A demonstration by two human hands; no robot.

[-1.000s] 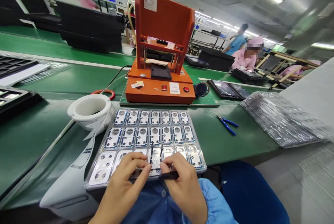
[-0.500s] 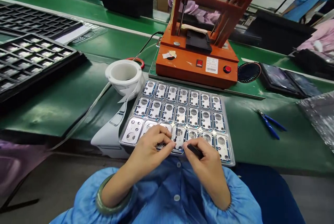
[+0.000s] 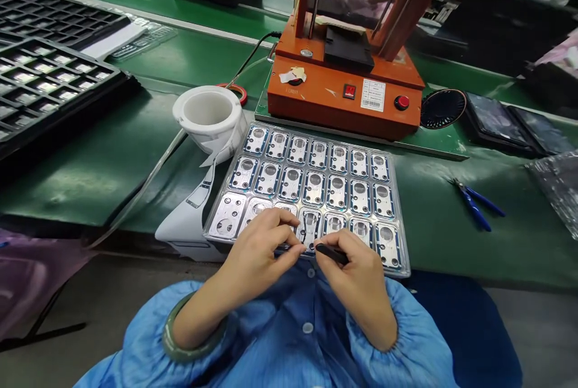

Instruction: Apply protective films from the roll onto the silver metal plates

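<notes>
A clear plastic tray holds rows of silver metal plates with blue edges, each with a round mark and small holes. Over its front row, my left hand is closed, thumb and forefinger tips close together; I cannot make out what is between them. My right hand grips a slim black tool like a pen, its tip hidden by the fingers. Between both hands a thin dark strip lies over one front-row plate. Fingers of the left hand cover part of the plates to its side.
Behind the tray stands an orange press machine. A roll of white stickers sits at the tray's left, its liner hanging down. Black gridded trays are at far left. Blue-handled pliers and dark panels lie right.
The view has shifted slightly, so the machine appears higher. Both hands stay over the same front-row plate, with the right fingers a little closer to the left. The black tool remains gripped.
</notes>
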